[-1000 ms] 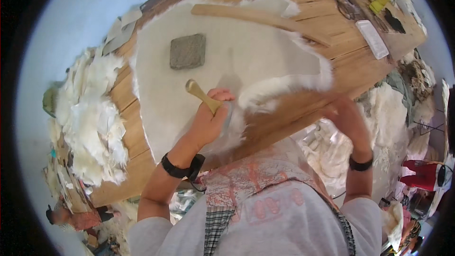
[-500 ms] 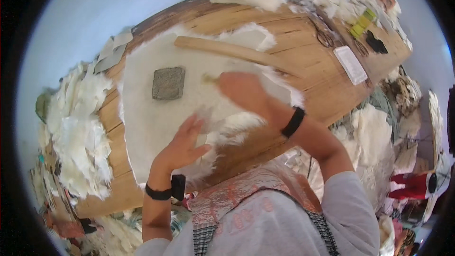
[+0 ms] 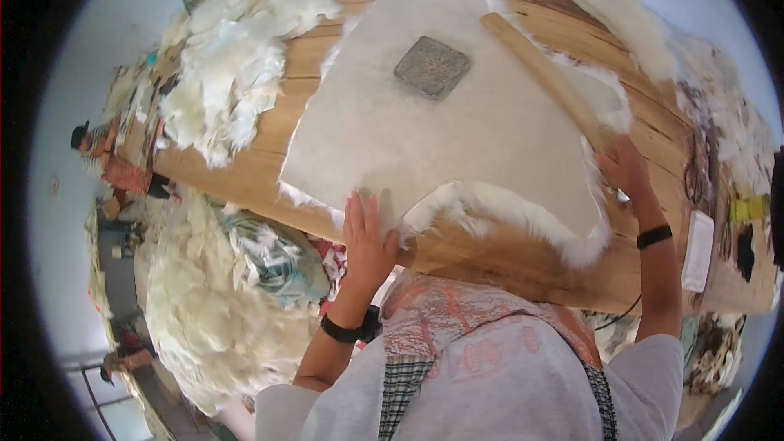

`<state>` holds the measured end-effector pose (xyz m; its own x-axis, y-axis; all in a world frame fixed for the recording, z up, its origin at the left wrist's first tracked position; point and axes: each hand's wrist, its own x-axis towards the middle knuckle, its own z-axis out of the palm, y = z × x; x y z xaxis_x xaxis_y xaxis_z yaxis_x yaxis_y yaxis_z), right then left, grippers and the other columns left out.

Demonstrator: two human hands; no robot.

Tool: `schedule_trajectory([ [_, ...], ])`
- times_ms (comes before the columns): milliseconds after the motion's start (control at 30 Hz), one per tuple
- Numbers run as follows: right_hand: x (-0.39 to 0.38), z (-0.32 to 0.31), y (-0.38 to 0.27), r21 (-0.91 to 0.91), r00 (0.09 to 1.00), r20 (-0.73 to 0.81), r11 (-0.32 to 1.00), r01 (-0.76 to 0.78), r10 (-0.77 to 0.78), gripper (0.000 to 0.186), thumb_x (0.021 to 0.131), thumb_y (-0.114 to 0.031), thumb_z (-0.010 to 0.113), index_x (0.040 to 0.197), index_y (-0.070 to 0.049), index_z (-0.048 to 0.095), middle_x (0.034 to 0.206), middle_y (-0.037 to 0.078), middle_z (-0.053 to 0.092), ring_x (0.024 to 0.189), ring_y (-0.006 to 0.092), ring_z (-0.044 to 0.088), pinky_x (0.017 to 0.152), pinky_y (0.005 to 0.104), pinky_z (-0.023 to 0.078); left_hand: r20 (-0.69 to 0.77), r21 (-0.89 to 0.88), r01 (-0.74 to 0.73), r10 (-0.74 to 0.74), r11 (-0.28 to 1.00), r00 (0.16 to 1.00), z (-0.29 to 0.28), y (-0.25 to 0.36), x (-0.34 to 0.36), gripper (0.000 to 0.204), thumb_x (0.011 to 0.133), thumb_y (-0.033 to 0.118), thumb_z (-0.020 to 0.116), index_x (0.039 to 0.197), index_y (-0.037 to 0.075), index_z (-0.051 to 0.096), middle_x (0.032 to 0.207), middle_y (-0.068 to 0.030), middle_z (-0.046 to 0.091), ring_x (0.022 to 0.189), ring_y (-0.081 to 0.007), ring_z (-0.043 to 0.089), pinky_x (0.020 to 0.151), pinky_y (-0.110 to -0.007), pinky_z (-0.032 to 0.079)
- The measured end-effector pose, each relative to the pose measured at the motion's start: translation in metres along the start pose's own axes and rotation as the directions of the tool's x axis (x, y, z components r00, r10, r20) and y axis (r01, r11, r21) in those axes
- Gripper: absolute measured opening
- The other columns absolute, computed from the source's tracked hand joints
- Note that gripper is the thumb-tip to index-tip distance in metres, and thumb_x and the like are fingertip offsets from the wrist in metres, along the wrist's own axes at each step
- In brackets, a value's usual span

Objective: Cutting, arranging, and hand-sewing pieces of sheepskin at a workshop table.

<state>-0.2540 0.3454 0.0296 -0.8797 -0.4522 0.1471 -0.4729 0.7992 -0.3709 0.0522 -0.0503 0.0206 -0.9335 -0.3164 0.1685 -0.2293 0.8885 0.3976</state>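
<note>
A pale pelt point(image 3: 490, 147) lies skin side up on the plank table, white fur fringing its edges. My left hand point(image 3: 369, 245) rests open at the pelt's near edge, fingers stretched out and pointing away from me. At the pelt's right side, my right hand point(image 3: 627, 167) is closed round the near end of a long wooden strip point(image 3: 543, 73), which lies slantwise over the skin. A small shiny bit point(image 3: 623, 195) shows beneath that hand; what it belongs to is hidden. Farther back on the skin sits a grey square stone block point(image 3: 432, 68).
White fur pieces point(image 3: 233, 73) are heaped at the table's left. A white tray point(image 3: 698, 251), a yellow-green object point(image 3: 749, 209) and scissors point(image 3: 696, 163) lie on the right. More fleece point(image 3: 212, 327) fills the floor at left. Another person point(image 3: 114, 155) is far left.
My view has turned left, bringing the floor fleece and another person into sight. My right hand has left the pelt's middle for the strip's near end. My left hand stays by the near edge.
</note>
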Motion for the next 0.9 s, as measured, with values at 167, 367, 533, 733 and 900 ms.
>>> schedule_trajectory([
  [167, -0.018, -0.035, 0.038, -0.034, 0.985, -0.045, 0.986, -0.165, 0.164, 0.038, 0.078, -0.037, 0.066, 0.091, -0.002, 0.056, 0.083, 0.017, 0.057, 0.081, 0.0356, 0.057, 0.069, 0.0453, 0.045, -0.146, -0.034, 0.162, -0.165, 0.986, 0.975, 0.011, 0.008, -0.022, 0.06, 0.079, 0.011, 0.061, 0.135, 0.005, 0.04, 0.14, -0.0289, 0.032, 0.128, -0.045, 0.033, 0.105, -0.049, 0.03],
  [367, -0.028, -0.026, 0.158, -0.394, 0.925, -0.246, 0.842, -0.369, 0.29, 0.039, 0.079, -0.033, 0.068, 0.103, -0.004, 0.059, 0.089, 0.02, 0.059, 0.087, 0.038, 0.057, 0.076, 0.0462, 0.046, -0.171, 0.03, 0.217, -0.209, 0.976, 0.963, 0.018, 0.016, -0.037, 0.045, 0.082, 0.007, 0.053, 0.127, 0.003, 0.051, 0.136, -0.0301, 0.039, 0.122, -0.0448, 0.041, 0.101, -0.047, 0.034],
  [533, -0.031, -0.04, 0.153, -0.336, 0.89, -0.311, 0.837, -0.432, 0.334, 0.05, 0.08, -0.04, 0.064, 0.119, -0.011, 0.055, 0.098, 0.021, 0.059, 0.095, 0.039, 0.057, 0.079, 0.0469, 0.046, -0.182, 0.111, 0.162, -0.14, 0.98, 0.973, 0.016, 0.019, -0.04, 0.044, 0.082, 0.005, 0.053, 0.125, 0.002, 0.051, 0.134, -0.029, 0.04, 0.12, -0.0453, 0.042, 0.1, -0.049, 0.035],
  [733, -0.024, -0.059, 0.17, -0.307, 0.884, -0.193, 0.83, -0.467, 0.426, 0.052, 0.081, -0.041, 0.062, 0.128, -0.022, 0.051, 0.103, 0.019, 0.06, 0.099, 0.0357, 0.058, 0.08, 0.046, 0.047, -0.192, 0.092, 0.195, -0.175, 0.977, 0.966, 0.016, 0.019, -0.039, 0.044, 0.08, 0.006, 0.057, 0.124, 0.005, 0.052, 0.135, -0.0279, 0.04, 0.118, -0.0447, 0.043, 0.1, -0.048, 0.035],
  [900, -0.01, -0.07, 0.141, -0.439, 0.804, -0.054, 0.709, -0.552, 0.593, 0.053, 0.081, -0.037, 0.063, 0.13, -0.02, 0.05, 0.116, 0.02, 0.056, 0.11, 0.0337, 0.053, 0.087, 0.0463, 0.045, -0.178, 0.014, 0.203, -0.197, 0.979, 0.964, -0.009, 0.011, -0.048, 0.045, 0.079, 0.011, 0.063, 0.122, 0.004, 0.053, 0.135, -0.0258, 0.041, 0.118, -0.0433, 0.044, 0.099, -0.048, 0.037],
])
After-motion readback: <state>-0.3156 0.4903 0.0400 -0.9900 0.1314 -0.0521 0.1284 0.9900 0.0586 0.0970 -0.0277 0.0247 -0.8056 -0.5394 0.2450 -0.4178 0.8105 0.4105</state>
